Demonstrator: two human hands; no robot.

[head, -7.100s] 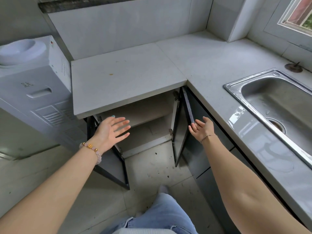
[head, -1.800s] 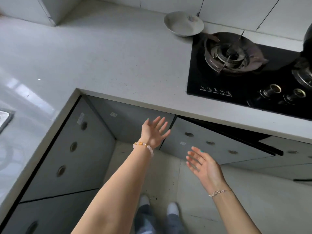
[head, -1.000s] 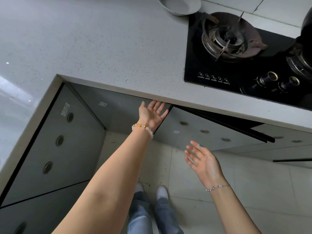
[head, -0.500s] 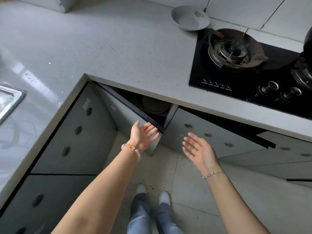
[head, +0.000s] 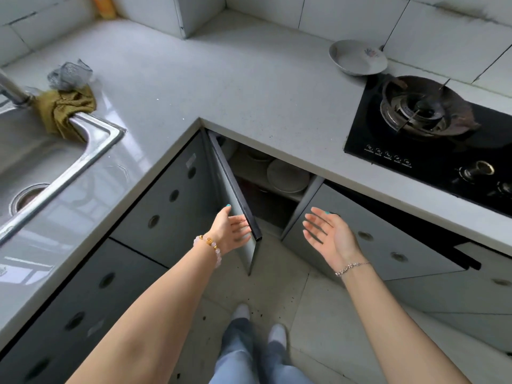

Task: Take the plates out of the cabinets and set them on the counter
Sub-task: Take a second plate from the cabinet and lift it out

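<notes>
now the left hand point(head: 231, 231) lies with straight fingers against the open cabinet door point(head: 225, 173), near its free edge, thumb raised. beyond the fingertips, past the door, the plates point(head: 286, 176) sit on the cabinet shelf, untouched. further right, the right hand point(head: 329, 234) hovers palm-up, fingers spread wide, holding nothing, well short of the plates.

light: bright, even | glare: on counter point(head: 119, 176) beside sink point(head: 92, 151) | shadow: inside cabinet point(head: 266, 202) | edges: wide-angle bowing
</notes>
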